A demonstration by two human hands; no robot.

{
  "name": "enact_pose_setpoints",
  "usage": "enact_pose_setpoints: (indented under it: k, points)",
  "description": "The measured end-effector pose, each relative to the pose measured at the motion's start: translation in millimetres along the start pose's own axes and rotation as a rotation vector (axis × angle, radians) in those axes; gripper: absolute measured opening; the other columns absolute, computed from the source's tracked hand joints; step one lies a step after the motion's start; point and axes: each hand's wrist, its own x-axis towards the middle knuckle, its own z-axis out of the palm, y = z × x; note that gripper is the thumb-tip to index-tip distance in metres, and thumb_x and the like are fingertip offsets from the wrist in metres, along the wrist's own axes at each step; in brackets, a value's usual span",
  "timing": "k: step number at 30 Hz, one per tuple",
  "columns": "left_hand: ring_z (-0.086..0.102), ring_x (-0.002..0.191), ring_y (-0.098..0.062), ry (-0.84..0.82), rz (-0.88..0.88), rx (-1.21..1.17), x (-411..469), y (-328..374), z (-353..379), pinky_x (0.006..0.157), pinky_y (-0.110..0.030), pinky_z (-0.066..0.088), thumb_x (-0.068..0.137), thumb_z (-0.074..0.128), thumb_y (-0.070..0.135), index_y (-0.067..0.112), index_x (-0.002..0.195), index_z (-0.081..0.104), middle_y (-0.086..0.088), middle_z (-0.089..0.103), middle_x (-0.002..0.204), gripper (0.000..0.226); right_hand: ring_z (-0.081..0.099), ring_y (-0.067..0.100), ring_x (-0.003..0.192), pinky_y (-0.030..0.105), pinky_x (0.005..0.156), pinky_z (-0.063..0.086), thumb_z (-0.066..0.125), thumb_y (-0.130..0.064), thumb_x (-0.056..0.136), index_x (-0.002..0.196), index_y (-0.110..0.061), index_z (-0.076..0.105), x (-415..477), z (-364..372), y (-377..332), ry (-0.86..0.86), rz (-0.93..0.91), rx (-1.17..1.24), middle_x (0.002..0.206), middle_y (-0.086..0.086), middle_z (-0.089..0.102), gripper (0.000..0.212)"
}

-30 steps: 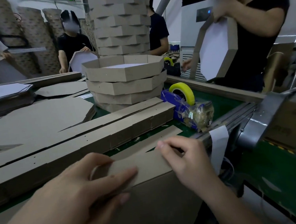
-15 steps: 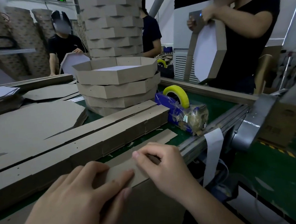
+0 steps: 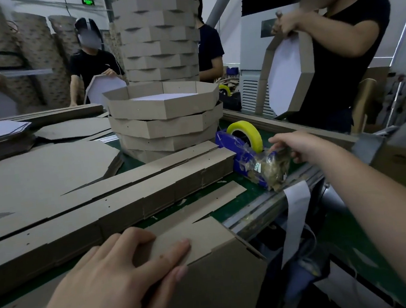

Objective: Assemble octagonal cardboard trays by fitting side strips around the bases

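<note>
Two hands engaged, one workpiece.

Left hand: spread flat, fingers straight and pressing down on folded side strip, nothing gripped. Top panel directly under fingertips, next panel bent down over edge of table just below them, notched seam just ahead of them.

Right hand: extended well away from left fingers, fingertips bent onto front end of tape dispenser, against wad of tape scraps. Pinching a tape end or merely touching: cannot tell. Yellow tape roll just behind those fingertips.

Stock: pile of flat strips beyond left fingertips; one loose strip between pile and pressed strip; finished trays stacked farther off, left of right fingertips.

Step in hand, by judgement: holding wrapped strip closed while fetching tape for joint.

Next move, by judgement: short length torn off cleanly, carried back to seam ahead of left fingertips, laid across both panels. Steady left pressure needed meanwhile, else probable spring-open of fold.
</note>
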Motion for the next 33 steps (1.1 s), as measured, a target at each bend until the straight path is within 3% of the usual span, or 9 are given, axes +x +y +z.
enact_pose_setpoints:
  k: [6,10,14,21,24,26,28,30,33]
  points:
    - [0.064,0.065,-0.021,-0.004,-0.005,0.004,0.9,0.8,-1.0,0.052,-0.031,0.052,0.085,0.039,0.052,0.05,0.108,0.068,0.001,0.065,0.088,0.037,0.03,0.006,0.056,0.02,0.055,0.031,0.071,-0.02,0.08,0.049,-0.016,0.072,2.7,-9.6,-3.1,-0.115,0.121,0.319,0.065,-0.008,0.053,0.031]
    - [0.064,0.064,-0.022,-0.008,-0.011,0.008,0.6,0.1,-0.1,0.052,-0.032,0.052,0.085,0.038,0.052,0.049,0.108,0.068,0.0,0.065,0.088,0.037,0.032,0.006,0.055,0.027,0.062,0.035,0.072,-0.018,0.079,0.058,-0.016,0.068,-4.5,-5.9,-8.6,-0.064,0.13,0.441,0.057,-0.009,0.045,0.021]
    - [0.063,0.063,-0.021,0.013,-0.024,0.006,0.5,-2.9,1.6,0.052,-0.033,0.052,0.09,0.032,0.056,0.05,0.108,0.068,0.001,0.065,0.089,0.04,0.034,0.006,0.051,0.032,0.071,0.04,0.064,-0.011,0.08,0.068,-0.013,0.062,-12.2,-0.4,8.1,0.005,0.003,0.708,0.056,-0.006,0.043,0.012]
    - [0.063,0.065,-0.02,0.042,-0.013,-0.011,1.4,-3.6,3.8,0.049,-0.034,0.051,0.094,0.025,0.058,0.05,0.11,0.067,0.002,0.065,0.09,0.045,0.038,0.008,0.042,0.04,0.087,0.05,0.045,0.002,0.087,0.049,-0.012,0.046,-24.0,6.8,55.5,-0.047,-0.248,1.122,0.047,-0.001,0.039,0.041]
    - [0.063,0.065,-0.02,0.049,0.004,-0.021,1.8,-4.7,4.8,0.048,-0.035,0.05,0.094,0.025,0.059,0.049,0.11,0.067,0.002,0.065,0.09,0.047,0.046,0.009,0.048,0.043,0.091,0.053,0.052,0.004,0.087,0.057,-0.005,0.047,-26.0,9.0,64.2,0.054,-0.224,0.917,0.049,0.002,0.042,0.031]
    - [0.063,0.065,-0.021,0.059,0.019,-0.023,1.9,-5.8,5.9,0.048,-0.034,0.05,0.094,0.025,0.059,0.047,0.11,0.068,0.002,0.065,0.091,0.047,0.058,0.014,0.064,0.041,0.09,0.054,0.064,0.001,0.084,0.062,-0.003,0.058,-28.8,9.1,68.8,0.192,-0.224,0.637,0.063,0.005,0.053,0.024]
    - [0.064,0.065,-0.02,0.069,0.029,-0.029,2.1,-5.6,6.8,0.048,-0.033,0.05,0.094,0.026,0.059,0.046,0.109,0.068,0.003,0.065,0.091,0.047,0.061,0.015,0.077,0.034,0.079,0.053,0.073,-0.009,0.083,0.066,-0.01,0.069,-32.0,8.4,69.2,0.347,-0.304,0.253,0.078,0.0,0.06,0.017]
    - [0.064,0.067,-0.019,0.069,0.041,-0.036,3.1,-5.5,7.3,0.049,-0.033,0.05,0.094,0.026,0.059,0.046,0.109,0.068,0.004,0.065,0.091,0.047,0.061,0.011,0.068,0.029,0.068,0.051,0.073,-0.013,0.083,0.065,-0.006,0.073,-34.4,7.4,66.6,0.445,-0.378,-0.021,0.07,-0.002,0.064,0.019]
    - [0.065,0.07,-0.018,0.06,0.058,-0.043,5.0,-5.5,5.7,0.051,-0.032,0.049,0.094,0.025,0.06,0.044,0.105,0.069,0.007,0.065,0.093,0.048,0.067,0.025,0.084,0.034,0.075,0.05,0.071,-0.013,0.083,0.073,-0.005,0.076,-38.5,1.9,67.0,0.446,-0.299,-0.069,0.074,0.006,0.071,0.014]
